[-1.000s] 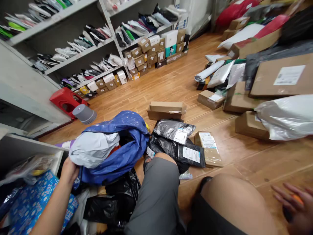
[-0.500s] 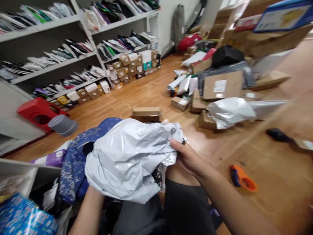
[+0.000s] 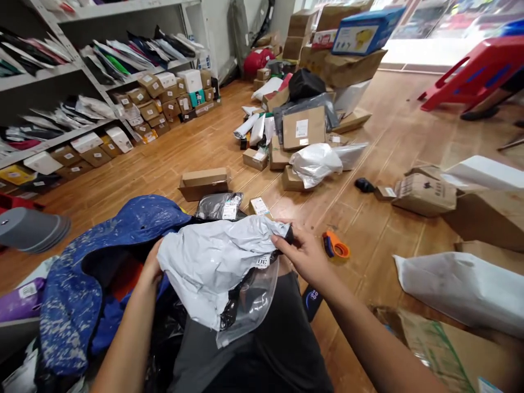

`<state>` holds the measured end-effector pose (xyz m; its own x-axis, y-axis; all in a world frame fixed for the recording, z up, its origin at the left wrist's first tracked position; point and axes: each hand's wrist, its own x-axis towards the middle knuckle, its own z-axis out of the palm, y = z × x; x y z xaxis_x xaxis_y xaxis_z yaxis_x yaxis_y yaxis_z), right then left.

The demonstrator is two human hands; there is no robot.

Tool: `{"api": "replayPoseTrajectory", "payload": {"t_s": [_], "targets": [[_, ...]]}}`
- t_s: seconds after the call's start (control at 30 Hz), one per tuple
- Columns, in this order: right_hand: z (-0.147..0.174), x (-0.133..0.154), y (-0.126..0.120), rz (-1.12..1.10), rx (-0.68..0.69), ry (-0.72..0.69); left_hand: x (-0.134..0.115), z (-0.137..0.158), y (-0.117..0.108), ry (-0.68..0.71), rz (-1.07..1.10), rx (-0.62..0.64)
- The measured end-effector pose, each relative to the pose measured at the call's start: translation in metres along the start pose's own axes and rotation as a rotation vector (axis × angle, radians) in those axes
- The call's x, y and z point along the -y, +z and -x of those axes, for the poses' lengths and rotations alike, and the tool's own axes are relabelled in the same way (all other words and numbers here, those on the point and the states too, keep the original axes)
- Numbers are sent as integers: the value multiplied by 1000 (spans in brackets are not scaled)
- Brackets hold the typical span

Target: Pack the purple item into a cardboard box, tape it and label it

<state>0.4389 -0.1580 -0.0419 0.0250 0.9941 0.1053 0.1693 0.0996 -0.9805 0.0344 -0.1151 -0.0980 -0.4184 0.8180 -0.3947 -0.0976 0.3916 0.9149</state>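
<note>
A crumpled white plastic mailing bag (image 3: 204, 256) is spread above my lap between both hands. My right hand (image 3: 301, 248) pinches its right end near a printed label (image 3: 262, 262), thumb on top. At the bag's left edge is my left hand (image 3: 152, 266), closed on it, with the fingertips hidden behind the plastic. From under the bag hangs a clear plastic bag (image 3: 257, 305), and the mailer's black inner side shows at its torn-looking lower edge. Left of my lap, a large blue sack (image 3: 139, 215) lies open with something orange inside.
Beyond my knees lie a dark parcel (image 3: 213, 206), a small box (image 3: 260, 207) and an open carton (image 3: 204, 183). An orange tape dispenser (image 3: 336, 244) sits right on the floor. Parcels are heaped ahead (image 3: 305, 128); shelves (image 3: 82, 71) stand left, a red stool (image 3: 470, 71) far right.
My view has swung right. The white bag has become flatter and the clear bag beneath it shows more. My left hand has come into sight at its edge; my right hand keeps its grip.
</note>
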Motion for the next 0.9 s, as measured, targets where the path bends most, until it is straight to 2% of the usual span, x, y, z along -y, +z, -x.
{"api": "replayPoseTrajectory", "payload": {"t_s": [0.1,0.17,0.2,0.3,0.33,0.4,0.5,0.63,0.77,0.83,0.9], "targets": [[5,-3,-1,-146,52,92,-11,13,-2,241,-14,-282],[11,-1,0,-187,13,72,-18,49,6,544,-81,-362],[14,1,0,-193,-15,46,-20,74,13,673,-166,-261],[25,10,0,-159,-73,-35,-23,150,47,911,-717,391],[28,13,-1,-126,-79,-66,-22,168,59,961,-872,445],[34,19,-3,-52,-69,-132,-22,184,77,1039,-1029,393],[39,25,-8,19,-52,-208,-38,173,77,1105,-1048,311],[45,35,-13,103,-71,-298,-95,155,57,1133,-887,164],[53,46,-19,237,-58,-443,-145,170,60,1250,-943,-53],[56,50,-23,289,-59,-503,-155,180,66,1276,-954,-80],[60,53,-29,342,-44,-533,-158,188,70,1271,-942,-43]]}}
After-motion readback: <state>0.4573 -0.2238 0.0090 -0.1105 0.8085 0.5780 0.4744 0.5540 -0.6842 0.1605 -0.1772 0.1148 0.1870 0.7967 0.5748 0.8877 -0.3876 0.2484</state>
